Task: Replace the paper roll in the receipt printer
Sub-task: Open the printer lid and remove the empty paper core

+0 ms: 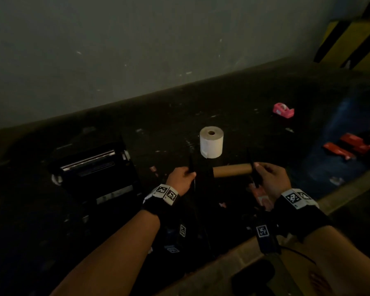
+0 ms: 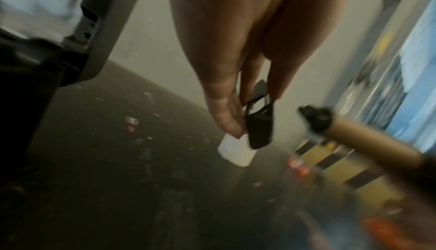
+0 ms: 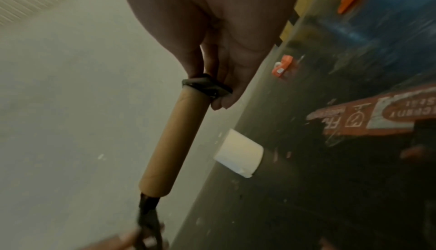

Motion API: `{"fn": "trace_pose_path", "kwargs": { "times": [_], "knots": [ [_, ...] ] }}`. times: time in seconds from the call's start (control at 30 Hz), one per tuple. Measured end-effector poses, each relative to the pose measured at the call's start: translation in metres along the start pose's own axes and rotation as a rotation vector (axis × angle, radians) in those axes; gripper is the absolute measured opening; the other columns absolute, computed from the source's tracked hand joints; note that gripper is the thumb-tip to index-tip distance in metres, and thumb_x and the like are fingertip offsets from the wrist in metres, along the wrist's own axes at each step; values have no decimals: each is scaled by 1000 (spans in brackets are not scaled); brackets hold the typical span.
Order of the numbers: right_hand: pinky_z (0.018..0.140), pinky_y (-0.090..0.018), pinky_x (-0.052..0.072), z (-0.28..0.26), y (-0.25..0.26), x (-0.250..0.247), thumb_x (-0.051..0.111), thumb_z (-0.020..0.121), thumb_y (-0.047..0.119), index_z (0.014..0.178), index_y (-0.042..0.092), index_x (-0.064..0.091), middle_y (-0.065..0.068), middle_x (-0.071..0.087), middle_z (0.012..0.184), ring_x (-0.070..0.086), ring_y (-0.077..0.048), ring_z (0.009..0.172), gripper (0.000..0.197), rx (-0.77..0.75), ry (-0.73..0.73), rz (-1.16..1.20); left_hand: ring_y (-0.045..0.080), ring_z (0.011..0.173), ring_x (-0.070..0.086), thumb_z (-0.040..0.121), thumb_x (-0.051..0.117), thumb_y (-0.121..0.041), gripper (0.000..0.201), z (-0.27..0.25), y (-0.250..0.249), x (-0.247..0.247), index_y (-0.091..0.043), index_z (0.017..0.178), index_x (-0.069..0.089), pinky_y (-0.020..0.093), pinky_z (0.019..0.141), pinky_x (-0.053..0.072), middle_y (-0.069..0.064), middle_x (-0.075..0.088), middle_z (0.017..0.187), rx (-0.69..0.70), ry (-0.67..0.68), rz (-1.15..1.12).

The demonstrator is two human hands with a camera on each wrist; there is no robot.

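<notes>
Both hands up over the dark bench [image 1: 233, 99], mid-frame in the head view. Right hand [image 1: 269, 178] pinching a black end piece [image 3: 207, 86] capping the near end of a bare brown cardboard core [image 1: 232, 170], thumb and fingertips curled round it: a narrow grip, holding that cap. Core held level in the air, stretching across toward the left hand. Left hand [image 1: 179, 178] pinching a second black flat piece [image 2: 259, 129] between thumb and fingers, also a narrow grip, holding that piece just off the core's far end; black spindle tip [image 2: 316, 120] poking out of the core there, apart from the left-hand piece in the left wrist view. Hard to tell in the dim head view whether anything links the two.

Fresh white paper roll [image 1: 211, 142] standing upright on the bench, hollow centre facing up, just behind the held core and between the two hands, touched by neither. Receipt printer [image 1: 96, 174] off to the left on the bench, black, lid open, metal bar across its top catching light, well apart from the roll.

Pink tape dispenser [image 1: 283, 111] further back on the right. Red packets [image 1: 348, 146] near the right edge. Scraps of paper scattered across the bench. Grey wall [image 1: 115, 50] behind, yellow-and-black striped panel [image 1: 350, 43] in the far right corner.
</notes>
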State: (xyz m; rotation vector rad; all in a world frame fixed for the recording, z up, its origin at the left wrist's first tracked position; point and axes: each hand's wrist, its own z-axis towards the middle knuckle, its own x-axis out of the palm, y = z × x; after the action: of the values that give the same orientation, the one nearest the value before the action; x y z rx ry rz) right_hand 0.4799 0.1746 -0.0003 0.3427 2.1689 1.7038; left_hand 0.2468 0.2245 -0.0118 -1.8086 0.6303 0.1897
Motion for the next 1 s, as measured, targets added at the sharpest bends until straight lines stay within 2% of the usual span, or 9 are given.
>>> {"fn": "trace_pose_path", "kwargs": {
  "times": [0.07,0.17,0.27,0.4,0.6,0.73,0.8,0.9,1.0],
  "knots": [
    [51,-20,45,16,-4,-3,49,92,16,104,4,64,-7,61,74,56,-14,65,22,5,18,-28,33,106,62,91,52,-26,30,15,6,11,-9,111,66,37,94,49,17,66,113,-76,-75,281],
    [50,-18,46,33,-12,-2,49,92,16,101,7,64,-6,61,72,55,-14,64,19,54,80,-35,34,106,62,89,55,-28,36,27,19,25,-1,111,63,35,88,49,20,65,114,-162,-125,490],
    [53,-21,47,45,-21,4,50,92,19,98,11,64,-7,62,73,58,-15,65,18,116,144,-25,34,109,61,89,57,-28,38,37,30,36,2,112,59,35,89,49,21,63,119,-236,-132,606],
    [70,-32,52,56,-36,14,53,91,18,99,5,66,-10,64,76,61,-21,72,20,135,172,-28,29,114,59,91,56,-26,36,46,42,37,-2,118,57,33,92,48,16,58,126,-353,-149,728],
    [72,-33,51,62,-46,24,53,91,17,98,7,67,-9,63,76,61,-20,70,19,169,226,-19,31,113,60,89,58,-28,37,45,56,34,-3,116,59,35,91,49,17,59,126,-376,-161,768],
    [76,-34,51,61,-42,31,52,91,15,95,7,66,-9,63,78,60,-20,72,17,137,258,-17,34,111,60,91,54,-32,39,44,46,24,-2,115,60,35,90,48,19,61,122,-269,-185,638],
    [80,-37,52,63,-42,35,52,91,17,97,7,67,-9,64,79,61,-20,74,19,126,265,-29,32,107,62,94,49,-32,36,43,34,14,-5,112,64,34,92,48,18,65,115,-161,-202,429],
    [84,-41,53,69,-39,39,53,90,25,92,18,69,-10,70,82,67,-23,80,18,128,270,-109,23,98,61,92,52,-39,38,38,8,-1,-10,113,63,41,91,53,9,63,101,-131,-31,-72],
    [89,-45,52,74,-37,43,54,89,27,91,21,70,-10,72,87,68,-24,85,17,148,282,-104,20,104,58,87,62,-33,38,36,-3,-6,-14,119,59,34,86,53,6,60,111,-118,188,-108]
  ]
}}
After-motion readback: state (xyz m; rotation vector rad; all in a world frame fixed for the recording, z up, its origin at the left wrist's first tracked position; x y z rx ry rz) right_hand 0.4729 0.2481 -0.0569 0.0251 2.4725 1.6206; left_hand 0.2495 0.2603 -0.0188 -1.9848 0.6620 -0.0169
